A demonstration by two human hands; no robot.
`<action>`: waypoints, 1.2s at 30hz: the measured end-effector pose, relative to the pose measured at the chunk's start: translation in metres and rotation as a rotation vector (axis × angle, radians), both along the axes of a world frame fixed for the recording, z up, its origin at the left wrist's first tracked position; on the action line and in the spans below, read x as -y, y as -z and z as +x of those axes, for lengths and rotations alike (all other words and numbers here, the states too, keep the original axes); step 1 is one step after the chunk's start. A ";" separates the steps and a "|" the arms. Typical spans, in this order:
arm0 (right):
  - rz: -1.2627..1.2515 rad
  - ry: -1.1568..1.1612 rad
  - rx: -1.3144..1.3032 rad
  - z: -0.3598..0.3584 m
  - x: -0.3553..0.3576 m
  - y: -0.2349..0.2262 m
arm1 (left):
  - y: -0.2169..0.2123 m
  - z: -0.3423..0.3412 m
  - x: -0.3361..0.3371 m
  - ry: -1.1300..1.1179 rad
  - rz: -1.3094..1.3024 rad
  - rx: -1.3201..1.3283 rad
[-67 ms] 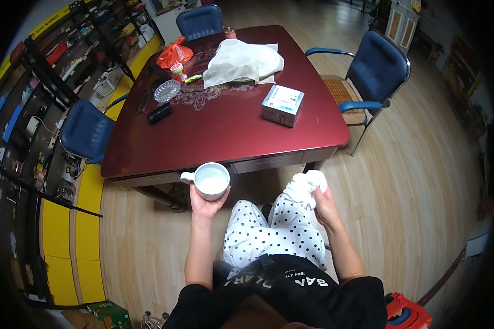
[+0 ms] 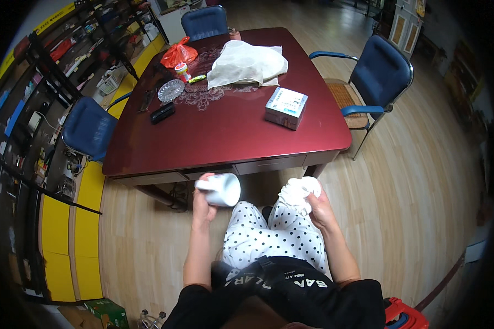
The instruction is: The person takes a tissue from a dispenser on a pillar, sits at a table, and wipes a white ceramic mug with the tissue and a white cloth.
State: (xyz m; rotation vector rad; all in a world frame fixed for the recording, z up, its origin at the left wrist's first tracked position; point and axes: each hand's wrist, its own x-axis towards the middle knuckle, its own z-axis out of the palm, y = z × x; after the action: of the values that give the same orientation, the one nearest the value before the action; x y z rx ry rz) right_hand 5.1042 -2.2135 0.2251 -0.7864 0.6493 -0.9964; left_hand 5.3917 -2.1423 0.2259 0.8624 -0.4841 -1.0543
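Note:
My left hand (image 2: 204, 204) holds a white mug (image 2: 221, 188) tipped on its side, its mouth facing right, just below the front edge of the dark red table (image 2: 225, 131). A crumpled white cloth (image 2: 299, 192) is gripped in my right hand (image 2: 318, 207), which is above my right knee. Both hands hover over my lap in polka-dot trousers, about a hand's width apart.
On the table lie a white folded cloth (image 2: 247, 63), a tissue box (image 2: 286, 107), a glass ashtray (image 2: 170, 90), a black remote (image 2: 162, 112) and a red plastic bag (image 2: 179, 54). Blue chairs stand at the left (image 2: 88, 129), right (image 2: 379, 77) and far end (image 2: 204, 22). Shelving runs along the left wall.
The mug has tilted from upright, mouth up, onto its side with its mouth facing right. The right hand with the cloth has stayed about in place.

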 end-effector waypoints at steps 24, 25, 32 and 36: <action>-1.376 -0.512 -0.646 0.077 -0.028 -0.053 | -0.004 -0.049 0.015 0.448 0.011 -0.304; -1.446 -0.587 -0.644 0.073 -0.024 -0.045 | -0.006 -0.052 0.011 0.473 0.084 -0.208; -1.979 -0.473 -1.132 0.077 -0.021 -0.006 | 0.030 -0.051 -0.001 0.531 0.207 -0.391; -2.009 -0.389 -1.217 0.079 -0.023 0.006 | 0.037 -0.052 -0.006 0.464 0.320 -0.281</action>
State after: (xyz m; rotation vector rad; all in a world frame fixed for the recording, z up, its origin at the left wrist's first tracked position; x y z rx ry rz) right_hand 5.1828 -2.1905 0.2196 -3.2612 0.1870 -0.3865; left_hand 5.3393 -2.1359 0.1886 0.8820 -0.2844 -1.6875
